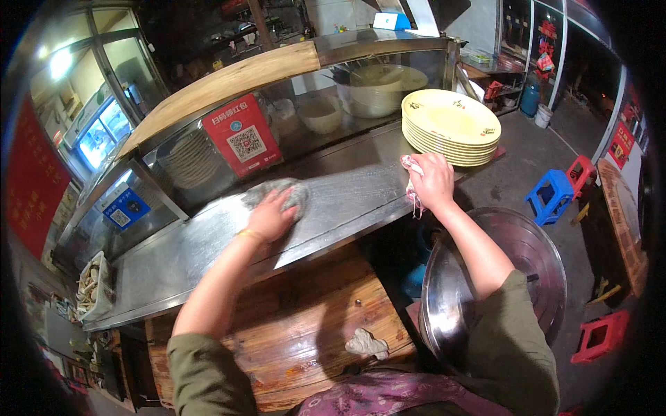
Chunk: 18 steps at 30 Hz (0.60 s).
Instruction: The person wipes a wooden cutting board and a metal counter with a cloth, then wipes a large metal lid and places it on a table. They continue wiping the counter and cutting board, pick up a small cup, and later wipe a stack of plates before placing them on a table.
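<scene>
My left hand [271,214] lies flat over a grey cloth [299,197], pressing it on the stainless steel counter [343,192]. My right hand [433,179] is closed around a bunched pink and white cloth [411,165] with loose threads hanging down. That hand is at the counter's front edge, just below a stack of yellow plates [451,117]. The metal in front of the glass looks wet and shiny around the grey cloth.
A white basket [106,283] of utensils stands at the counter's left end. Below, a wooden table [291,333] bears a crumpled pale cloth [367,343]. A large round metal lid or basin [541,249] is under my right arm. Plastic stools [550,196] stand at right.
</scene>
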Available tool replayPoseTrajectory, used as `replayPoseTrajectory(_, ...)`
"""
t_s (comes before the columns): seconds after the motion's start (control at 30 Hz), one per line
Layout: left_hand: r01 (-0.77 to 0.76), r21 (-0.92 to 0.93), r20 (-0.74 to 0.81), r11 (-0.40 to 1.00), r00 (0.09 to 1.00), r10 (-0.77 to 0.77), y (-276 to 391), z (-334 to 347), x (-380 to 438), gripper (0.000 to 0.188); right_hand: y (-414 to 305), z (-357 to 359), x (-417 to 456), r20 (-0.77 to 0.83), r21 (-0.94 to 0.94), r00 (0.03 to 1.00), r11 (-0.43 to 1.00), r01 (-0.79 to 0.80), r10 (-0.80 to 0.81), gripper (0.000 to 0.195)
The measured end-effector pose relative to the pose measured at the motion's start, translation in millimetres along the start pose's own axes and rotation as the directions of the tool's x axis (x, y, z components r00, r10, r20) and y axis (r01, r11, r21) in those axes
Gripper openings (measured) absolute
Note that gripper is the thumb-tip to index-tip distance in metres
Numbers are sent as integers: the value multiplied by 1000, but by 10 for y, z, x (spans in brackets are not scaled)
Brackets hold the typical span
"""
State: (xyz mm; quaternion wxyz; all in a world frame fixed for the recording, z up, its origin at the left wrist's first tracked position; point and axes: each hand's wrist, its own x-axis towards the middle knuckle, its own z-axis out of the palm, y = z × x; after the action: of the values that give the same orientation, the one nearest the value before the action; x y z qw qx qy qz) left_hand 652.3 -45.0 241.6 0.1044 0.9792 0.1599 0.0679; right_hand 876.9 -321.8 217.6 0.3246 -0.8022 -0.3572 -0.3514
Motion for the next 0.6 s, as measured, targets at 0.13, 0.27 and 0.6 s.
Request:
replayPoseTrajectory(0.13, 18, 16, 29, 1000, 999, -18, -402, -220, -322, 55, 30, 12, 1, 6, -27, 1000, 999, -26, 26, 18)
replayPoseTrajectory(0.27, -227, -32, 33, 973, 973, 228, -208, -3, 265, 55, -40, 30, 16, 71, -11, 997, 1000, -24, 25, 21)
replayPoseTrajectory(0.6, -380, -82, -68, 921, 924, 376, 1357, 766, 2341, 56, -16, 28, 33, 10, 23, 1000, 1000, -13, 13, 21)
